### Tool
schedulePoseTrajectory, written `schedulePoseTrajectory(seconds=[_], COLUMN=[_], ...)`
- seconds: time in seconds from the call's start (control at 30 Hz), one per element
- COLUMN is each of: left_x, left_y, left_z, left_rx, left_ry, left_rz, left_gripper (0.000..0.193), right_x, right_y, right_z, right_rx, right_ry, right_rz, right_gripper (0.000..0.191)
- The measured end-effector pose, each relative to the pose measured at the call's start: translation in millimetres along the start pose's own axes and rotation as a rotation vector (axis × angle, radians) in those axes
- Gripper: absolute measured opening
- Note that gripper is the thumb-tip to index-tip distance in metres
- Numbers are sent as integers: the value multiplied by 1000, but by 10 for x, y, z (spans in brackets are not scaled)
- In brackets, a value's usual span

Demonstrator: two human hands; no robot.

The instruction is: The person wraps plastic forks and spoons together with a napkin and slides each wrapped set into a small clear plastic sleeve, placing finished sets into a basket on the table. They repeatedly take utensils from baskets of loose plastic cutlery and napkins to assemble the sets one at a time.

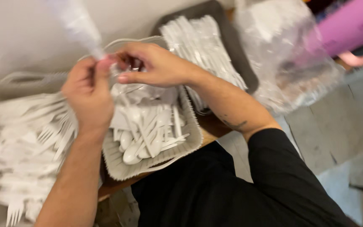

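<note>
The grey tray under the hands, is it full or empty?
Partly full: the grey tray holds a loose pile of white plastic spoons.

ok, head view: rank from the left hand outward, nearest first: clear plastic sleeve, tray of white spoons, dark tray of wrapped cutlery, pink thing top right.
1. Clear plastic sleeve: pinched in the left hand, rising up-left.
2. Tray of white spoons: just right of and below the hand.
3. Dark tray of wrapped cutlery: upper middle, behind the right hand.
4. Pink thing: far top-right corner.

Both hands, left hand (88, 86) and right hand (154, 65), pinch a clear sleeve (78, 25) above the spoon tray (118, 162).
</note>
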State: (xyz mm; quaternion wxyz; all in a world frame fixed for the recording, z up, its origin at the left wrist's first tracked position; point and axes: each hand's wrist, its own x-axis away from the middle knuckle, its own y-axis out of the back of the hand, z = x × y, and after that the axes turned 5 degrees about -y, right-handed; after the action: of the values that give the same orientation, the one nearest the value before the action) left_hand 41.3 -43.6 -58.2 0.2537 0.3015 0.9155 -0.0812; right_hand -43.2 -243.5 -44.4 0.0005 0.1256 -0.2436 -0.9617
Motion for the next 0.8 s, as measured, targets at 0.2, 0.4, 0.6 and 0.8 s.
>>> schedulePoseTrajectory(seconds=[0.2,0.4,0.6,0.8], left_x=[160,221,227,154], left_y=[-213,-275,-300,-372], left_z=[-172,-294,-306,-451], left_rx=[-60,8,-48,138], left_ry=[84,150,166,187], left_rz=[206,259,289,185], left_gripper=[8,12,13,35], right_x=[109,28,-108,-155], right_y=[-61,-107,-90,-95], right_z=[107,32,-34,-141], right_rx=[-451,-874,-1259,-1331], right_ry=[2,206,334,337], right_rz=[-59,-388,-500,-541], right_gripper=[47,48,37,36])
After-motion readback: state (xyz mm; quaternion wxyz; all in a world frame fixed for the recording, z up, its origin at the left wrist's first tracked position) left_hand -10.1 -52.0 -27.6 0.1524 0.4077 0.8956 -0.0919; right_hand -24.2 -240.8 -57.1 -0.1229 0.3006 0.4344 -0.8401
